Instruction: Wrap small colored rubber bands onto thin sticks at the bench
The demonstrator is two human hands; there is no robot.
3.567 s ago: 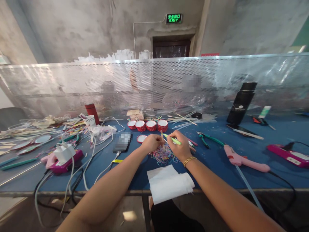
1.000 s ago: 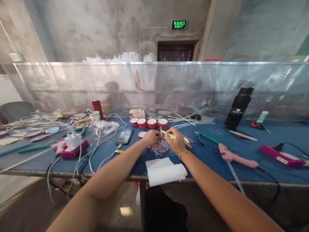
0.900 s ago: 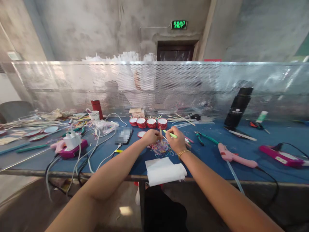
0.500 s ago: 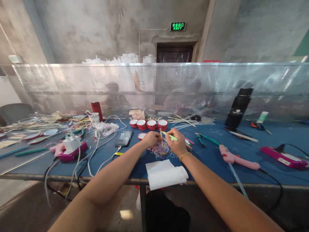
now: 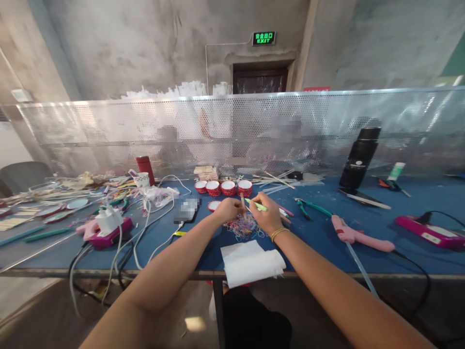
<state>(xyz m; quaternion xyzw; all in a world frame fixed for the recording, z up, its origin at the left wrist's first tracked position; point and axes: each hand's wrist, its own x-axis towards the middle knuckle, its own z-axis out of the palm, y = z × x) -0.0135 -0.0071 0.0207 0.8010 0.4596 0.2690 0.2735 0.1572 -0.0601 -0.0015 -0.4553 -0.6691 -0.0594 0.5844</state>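
Observation:
My left hand (image 5: 229, 210) is closed, pinching a thin flat wooden stick (image 5: 242, 199) that stands upright. In my right hand (image 5: 267, 213) is a light green marker pen (image 5: 258, 205), its tip pointing left at the upper part of the stick. Below both hands lies a heap of small coloured rubber bands (image 5: 241, 228). Several red patterned round tins with white tops (image 5: 228, 187) stand in a row behind the hands. A flat red-rimmed white disc (image 5: 213, 206) lies beside my left hand. More pens (image 5: 286, 211) lie partly hidden behind my right hand.
White paper sheets (image 5: 252, 261) lie at the table's front edge. A phone (image 5: 188, 209) with a cable is on the left, near a power strip (image 5: 111, 232). To the right are pliers (image 5: 302, 208), a pink glue gun (image 5: 359, 236) and a black flask (image 5: 359, 160). A perforated metal screen (image 5: 250, 111) stands behind.
The camera view has shifted and tilted slightly. Both hands keep their hold on the stick and the marker pen, with hardly any movement.

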